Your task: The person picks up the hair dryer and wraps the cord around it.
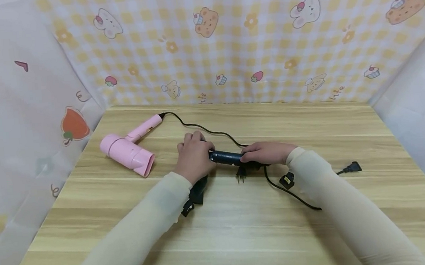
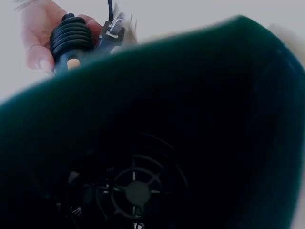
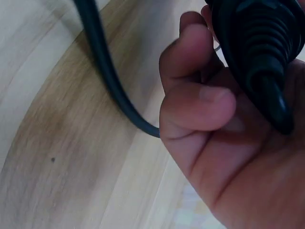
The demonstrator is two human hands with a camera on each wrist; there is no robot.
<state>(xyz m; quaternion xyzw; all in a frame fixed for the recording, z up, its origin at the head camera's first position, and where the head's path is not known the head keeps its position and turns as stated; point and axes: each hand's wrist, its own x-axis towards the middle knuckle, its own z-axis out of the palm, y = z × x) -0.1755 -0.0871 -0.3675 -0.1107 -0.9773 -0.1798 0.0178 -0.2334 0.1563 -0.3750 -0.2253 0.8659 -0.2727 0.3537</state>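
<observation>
A dark hair dryer [image 1: 225,157] is held between both hands above the table. My left hand [image 1: 195,156] grips its body from above; the wide nozzle [image 1: 199,189] points down beneath that wrist. In the left wrist view the nozzle's mouth [image 2: 214,105] fills most of the frame, with a round grille [image 2: 138,192] inside. My right hand [image 1: 264,152] grips the handle's cord end, fingers curled by the ribbed cord sleeve [image 3: 267,38]. Under this hand shows a black two-pin plug [image 1: 241,175]; whether the fingers hold it is unclear.
A pink hair dryer [image 1: 128,153] lies at the table's left, its thin cord [image 1: 212,131] running toward my right hand. A black cord [image 1: 288,191] passes under my right sleeve, and a black plug [image 1: 352,167] lies to the right. A patterned curtain [image 1: 228,44] stands behind.
</observation>
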